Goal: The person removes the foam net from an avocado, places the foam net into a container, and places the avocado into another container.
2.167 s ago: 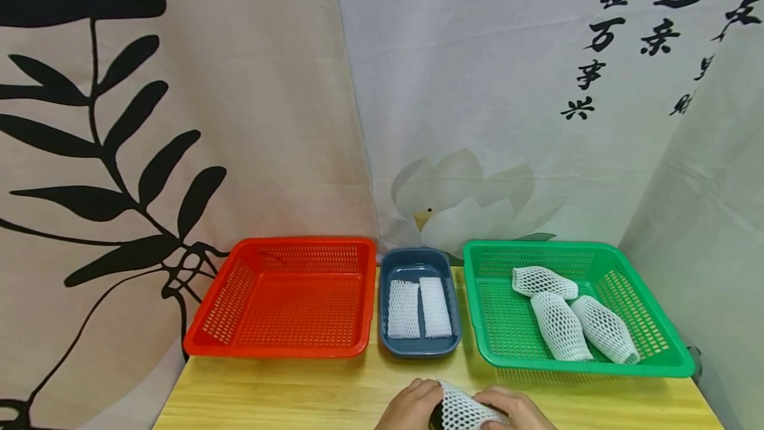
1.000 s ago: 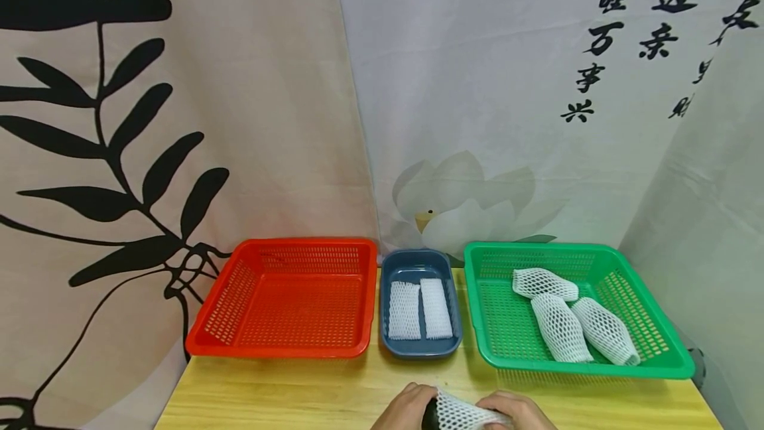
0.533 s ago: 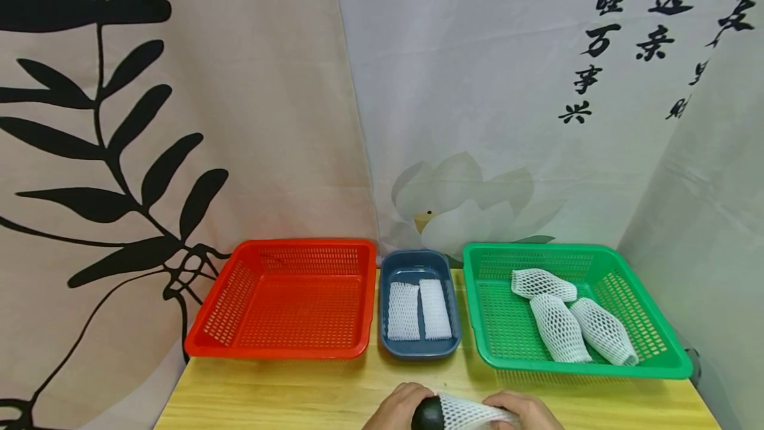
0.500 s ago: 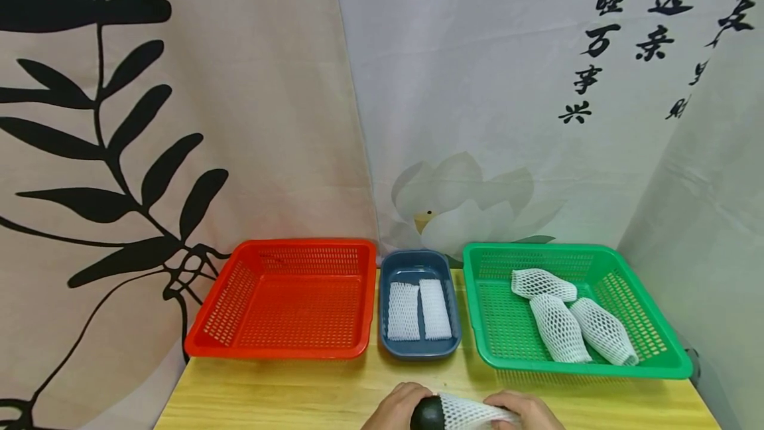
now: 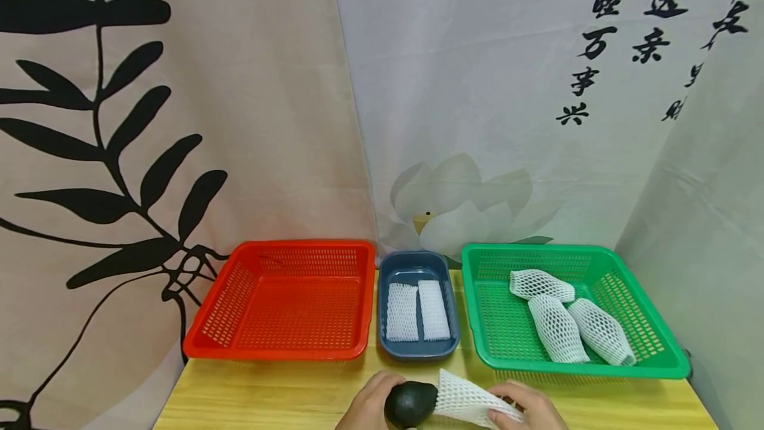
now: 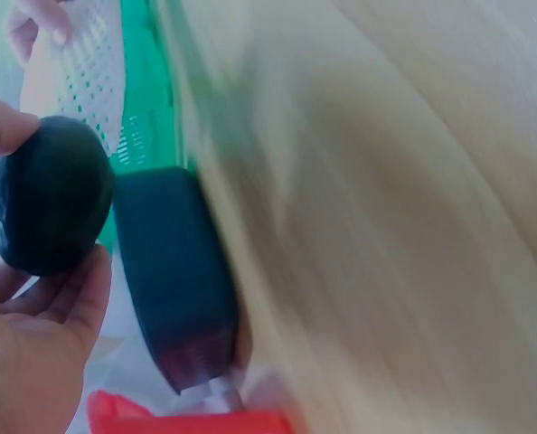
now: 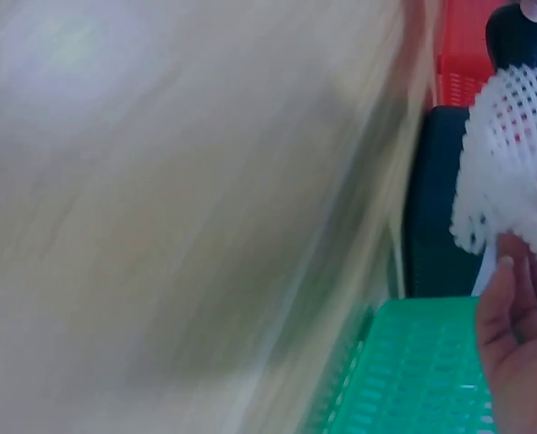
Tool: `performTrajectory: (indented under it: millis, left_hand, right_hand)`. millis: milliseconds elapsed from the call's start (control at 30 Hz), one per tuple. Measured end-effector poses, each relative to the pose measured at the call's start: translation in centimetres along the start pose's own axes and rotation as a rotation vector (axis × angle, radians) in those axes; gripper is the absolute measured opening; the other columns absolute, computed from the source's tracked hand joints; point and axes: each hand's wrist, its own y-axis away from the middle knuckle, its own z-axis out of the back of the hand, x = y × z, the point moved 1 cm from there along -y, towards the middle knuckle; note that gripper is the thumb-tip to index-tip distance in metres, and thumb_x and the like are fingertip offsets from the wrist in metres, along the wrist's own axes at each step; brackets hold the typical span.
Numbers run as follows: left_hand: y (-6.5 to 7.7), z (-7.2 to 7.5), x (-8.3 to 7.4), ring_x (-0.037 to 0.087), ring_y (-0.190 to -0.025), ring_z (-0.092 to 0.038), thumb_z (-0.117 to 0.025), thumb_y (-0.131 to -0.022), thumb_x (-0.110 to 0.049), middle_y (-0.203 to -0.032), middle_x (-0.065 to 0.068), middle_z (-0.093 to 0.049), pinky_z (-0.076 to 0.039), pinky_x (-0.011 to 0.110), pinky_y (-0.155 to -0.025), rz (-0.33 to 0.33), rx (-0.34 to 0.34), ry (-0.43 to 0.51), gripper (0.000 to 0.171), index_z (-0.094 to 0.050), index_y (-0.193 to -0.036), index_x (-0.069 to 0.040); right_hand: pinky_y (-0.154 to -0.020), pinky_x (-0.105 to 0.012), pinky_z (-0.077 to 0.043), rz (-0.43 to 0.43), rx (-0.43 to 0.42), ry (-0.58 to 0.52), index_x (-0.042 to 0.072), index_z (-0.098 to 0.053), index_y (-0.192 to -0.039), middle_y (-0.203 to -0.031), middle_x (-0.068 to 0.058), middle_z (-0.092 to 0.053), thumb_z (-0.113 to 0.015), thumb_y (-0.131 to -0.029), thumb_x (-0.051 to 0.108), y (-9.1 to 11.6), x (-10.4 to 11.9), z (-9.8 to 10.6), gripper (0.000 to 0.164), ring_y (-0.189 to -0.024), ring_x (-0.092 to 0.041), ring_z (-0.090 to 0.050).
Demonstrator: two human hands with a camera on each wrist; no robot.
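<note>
The left hand (image 5: 367, 405) grips a smooth, dark, egg-shaped object (image 5: 410, 404) between thumb (image 6: 6, 128) and fingers (image 6: 88, 294), just beside the white foam-mesh sleeve (image 5: 465, 398) that the right hand (image 5: 530, 405) pinches.

Head cam looks forward and down at the table (image 5: 262, 390) from further back; wrist cams are in tight, left facing right, right facing left, both catching the dark fruit (image 6: 56, 199).
</note>
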Motion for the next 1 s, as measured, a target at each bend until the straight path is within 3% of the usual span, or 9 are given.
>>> performTrajectory:
  millis: [133,333,633,800,1000]
  left_hand:
    - [0.2,0.8,-0.3,0.009,-0.1,-0.054,-0.084,-0.065,-0.041,-0.114,-0.002,-0.055,-0.05,0.03,-0.083,-0.042,-0.057,-0.027,0.065,-0.057,-0.117,-0.013]
    - [0.4,2.0,-0.4,0.012,-0.099,-0.056,-0.084,-0.064,-0.04,-0.114,0.0,-0.058,-0.051,0.031,-0.08,-0.133,-0.16,-0.09,0.066,-0.057,-0.117,-0.012]
    - [0.0,4.2,-0.7,0.012,-0.105,-0.054,-0.087,-0.05,-0.021,-0.115,-0.008,-0.058,-0.052,0.035,-0.08,-0.094,-0.287,-0.102,0.074,-0.057,-0.118,-0.018]
    - [-0.4,5.5,-0.5,0.009,-0.105,-0.054,-0.086,-0.052,-0.021,-0.118,-0.01,-0.056,-0.053,0.035,-0.08,-0.036,-0.323,-0.121,0.074,-0.058,-0.12,-0.024]
    - [-0.9,7.1,0.3,0.005,-0.102,-0.052,-0.085,-0.054,-0.019,-0.119,-0.012,-0.054,-0.053,0.032,-0.077,-0.025,-0.354,-0.134,0.072,-0.058,-0.121,-0.022]
  right_hand:
    - [-0.05,-0.021,-0.043,-0.019,-0.121,-0.014,0.027,-0.067,-0.095,-0.086,0.016,-0.061,-0.079,-0.073,0.007,-0.4,1.3,-0.2,0.032,-0.066,0.0,-0.052]
    - [-0.051,-0.019,-0.043,0.03,-0.278,-0.033,0.024,-0.067,-0.093,-0.085,0.013,-0.062,-0.08,-0.064,-0.005,-1.3,2.8,-0.4,0.044,-0.065,-0.003,-0.053]
    - [-0.056,-0.015,-0.043,0.174,-0.355,-0.033,0.017,-0.067,-0.096,-0.09,0.003,-0.064,-0.08,-0.066,-0.004,-3.4,4.5,-0.4,0.039,-0.069,-0.004,-0.055]
    - [-0.059,-0.014,-0.044,0.158,-0.388,0.026,0.018,-0.066,-0.096,-0.091,0.006,-0.064,-0.081,-0.068,-0.001,-4.5,4.8,-0.8,0.037,-0.072,-0.004,-0.057]
    - [-0.058,-0.014,-0.044,0.094,-0.445,0.112,0.021,-0.067,-0.094,-0.088,0.009,-0.064,-0.08,-0.07,0.006,-6.0,5.4,-1.3,0.031,-0.068,-0.003,-0.056]
